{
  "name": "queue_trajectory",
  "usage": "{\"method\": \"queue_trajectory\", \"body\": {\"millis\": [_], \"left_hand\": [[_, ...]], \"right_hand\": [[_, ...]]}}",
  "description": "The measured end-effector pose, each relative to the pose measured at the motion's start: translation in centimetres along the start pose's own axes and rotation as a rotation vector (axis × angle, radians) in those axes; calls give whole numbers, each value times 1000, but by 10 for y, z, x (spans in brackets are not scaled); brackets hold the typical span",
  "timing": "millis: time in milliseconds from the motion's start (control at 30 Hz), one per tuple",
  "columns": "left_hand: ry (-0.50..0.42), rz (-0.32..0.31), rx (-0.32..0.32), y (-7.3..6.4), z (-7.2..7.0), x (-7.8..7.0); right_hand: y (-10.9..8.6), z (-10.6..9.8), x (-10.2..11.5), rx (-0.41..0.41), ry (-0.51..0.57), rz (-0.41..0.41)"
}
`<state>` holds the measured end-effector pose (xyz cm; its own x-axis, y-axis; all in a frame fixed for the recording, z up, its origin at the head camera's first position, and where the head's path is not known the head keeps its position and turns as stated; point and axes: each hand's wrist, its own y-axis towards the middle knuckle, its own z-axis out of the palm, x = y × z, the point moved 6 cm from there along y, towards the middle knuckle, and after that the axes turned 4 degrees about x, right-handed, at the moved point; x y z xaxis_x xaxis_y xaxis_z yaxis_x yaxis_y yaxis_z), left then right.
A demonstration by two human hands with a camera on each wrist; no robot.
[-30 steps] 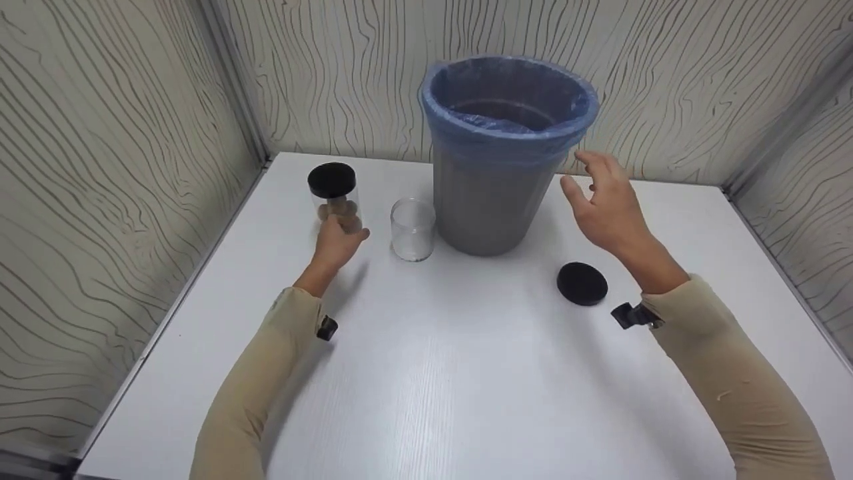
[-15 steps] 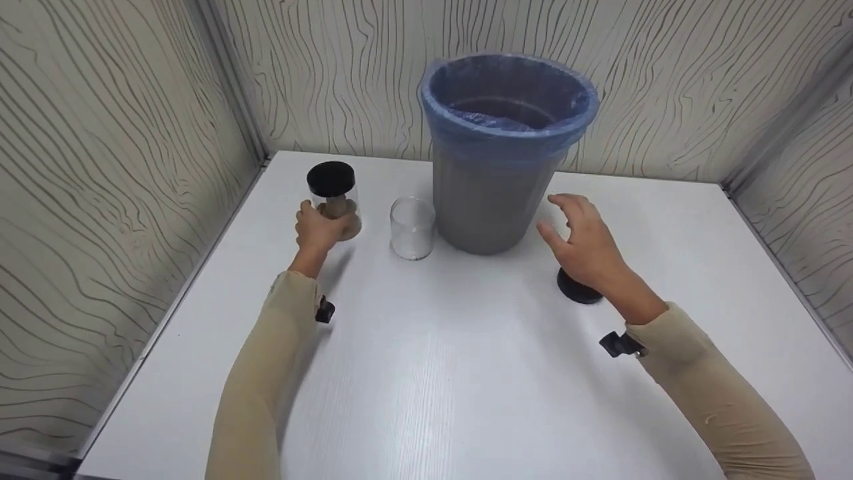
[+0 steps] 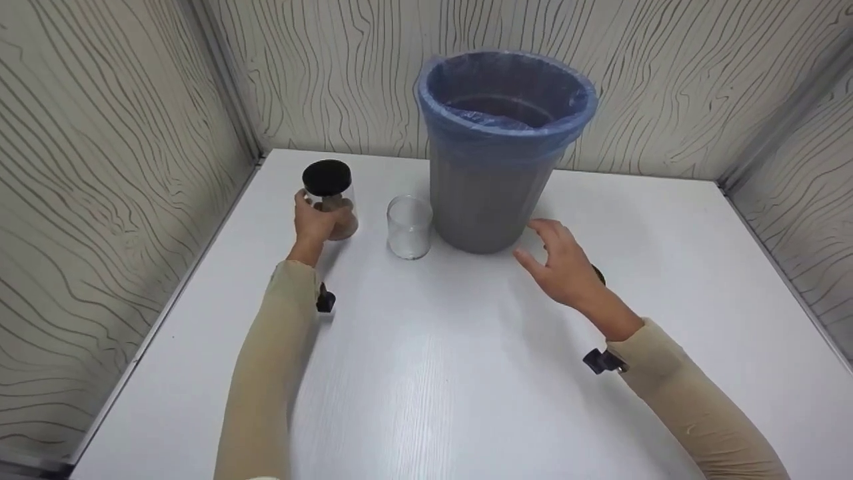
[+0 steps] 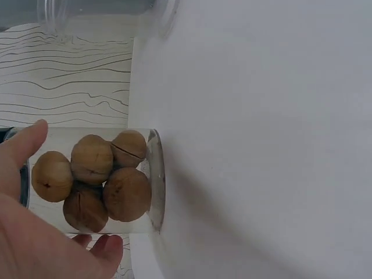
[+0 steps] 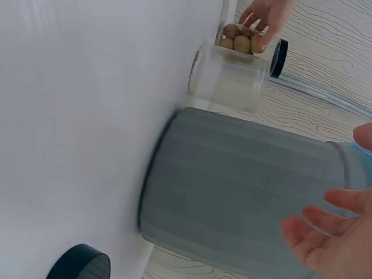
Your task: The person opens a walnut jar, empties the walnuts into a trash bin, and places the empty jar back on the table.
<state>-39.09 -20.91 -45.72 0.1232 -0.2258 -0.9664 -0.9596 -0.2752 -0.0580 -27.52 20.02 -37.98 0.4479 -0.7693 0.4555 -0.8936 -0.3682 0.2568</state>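
Note:
At the back left, a clear jar (image 3: 344, 223) with a black lid (image 3: 326, 178) stands upright. Round brown balls (image 4: 92, 160) with cracks, like whole nuts, fill its lower part. My left hand (image 3: 312, 221) grips this jar from the left, thumb on the near side and fingers round the other. To its right stands a clear open jar (image 3: 409, 233) with nothing visible inside. My right hand (image 3: 560, 267) hovers over the table, fingers spread and loosely bent, holding nothing. Behind it a loose black lid (image 5: 78, 266) lies on the table, mostly hidden in the head view.
A grey bin (image 3: 480, 193) with a blue liner (image 3: 506, 143) stands at the back, beside the open jar and between my hands. Patterned walls (image 3: 333, 80) enclose the white table (image 3: 426, 373) at the back and both sides.
My left hand has moved leftward round the lidded jar and now grips it. My right hand has come down and left from beside the bin, now covering most of the loose lid.

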Motion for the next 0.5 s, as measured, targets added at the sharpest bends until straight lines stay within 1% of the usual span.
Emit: {"method": "queue_trajectory", "body": {"millis": [133, 267, 400, 500], "left_hand": [[5, -13, 21, 7, 2, 1], [16, -9, 39, 10, 5, 1], [16, 6, 35, 11, 6, 3], [11, 19, 19, 11, 6, 5]], "right_hand": [[1, 6, 2, 5, 12, -13], [3, 12, 4, 11, 38, -19], [7, 21, 7, 16, 63, -27], [11, 29, 8, 31, 73, -13]]}}
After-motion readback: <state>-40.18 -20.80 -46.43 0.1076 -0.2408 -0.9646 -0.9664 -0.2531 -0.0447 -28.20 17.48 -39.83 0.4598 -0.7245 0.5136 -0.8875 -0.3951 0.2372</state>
